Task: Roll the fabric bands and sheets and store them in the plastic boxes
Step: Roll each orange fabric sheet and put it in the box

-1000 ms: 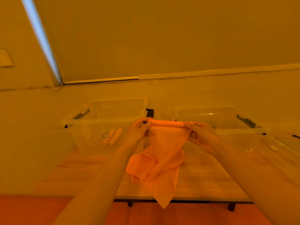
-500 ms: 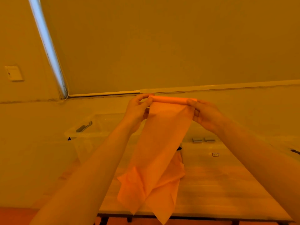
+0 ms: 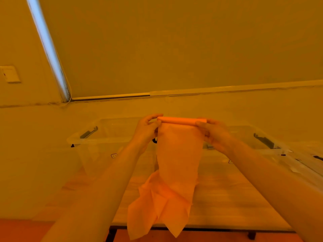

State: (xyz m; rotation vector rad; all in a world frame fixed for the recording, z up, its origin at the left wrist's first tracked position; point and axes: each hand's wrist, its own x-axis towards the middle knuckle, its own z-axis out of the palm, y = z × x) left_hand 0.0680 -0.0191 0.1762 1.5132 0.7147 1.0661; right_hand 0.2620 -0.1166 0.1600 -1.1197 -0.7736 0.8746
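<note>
My fingers (image 3: 154, 125) on the left hand (image 3: 146, 131) curl round one end of the rolled top of the orange fabric sheet (image 3: 178, 154), and the fingers of my right hand (image 3: 215, 135) pinch the other end, so the tight roll (image 3: 181, 120) stretches level between the two hands. Compared with a second ago, when the roll sat low with much of the sheet heaped on the worktop (image 3: 227, 198), I now hold it raised in the air and the sheet hangs down in a long flat strip, with only its crumpled tail resting on the wood and spilling over the near edge. That straightening should let me wind the rest evenly, I think. A good length is not yet rolled, so storing is some way off. Behind my hands stand the clear plastic boxes: the left box (image 3: 90, 140) and the right box (image 3: 269, 142), both open-topped.
</note>
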